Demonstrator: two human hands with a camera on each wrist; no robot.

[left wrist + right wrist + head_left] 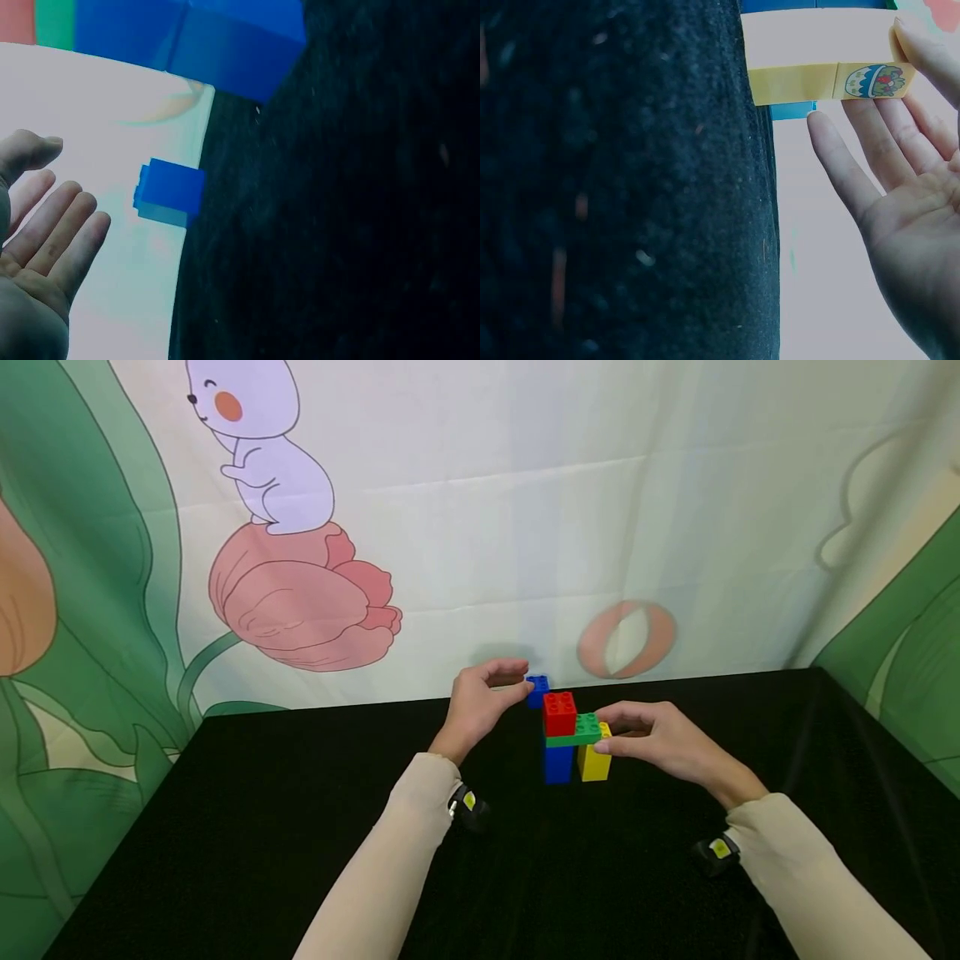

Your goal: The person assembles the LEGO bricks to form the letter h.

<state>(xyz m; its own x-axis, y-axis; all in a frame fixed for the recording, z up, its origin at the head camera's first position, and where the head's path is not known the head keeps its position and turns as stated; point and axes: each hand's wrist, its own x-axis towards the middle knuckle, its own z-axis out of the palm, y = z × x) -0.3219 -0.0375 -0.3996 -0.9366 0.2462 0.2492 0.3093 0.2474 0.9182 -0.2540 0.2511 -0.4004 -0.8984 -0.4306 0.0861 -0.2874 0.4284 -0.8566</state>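
Observation:
A small brick structure stands on the black table. It has a blue brick column (558, 764) at left, a yellow brick column (595, 763) at right, a green brick (587, 725) bridging them, and a red brick (559, 714) on top at left. My right hand (663, 739) pinches the upper part of the yellow column, thumb in front and fingers behind; the right wrist view shows a printed picture (875, 81) on it. Behind the structure sits a separate blue brick (537, 691). My left hand (483, 697) is nearest to that brick, fingers extended, with a gap between in the left wrist view (172, 187).
The black cloth-covered table (300, 827) spreads around the structure. A pale printed curtain (480, 527) hangs right behind its far edge. A wrist camera (468, 806) is strapped to the left arm, and another camera (718, 852) to the right.

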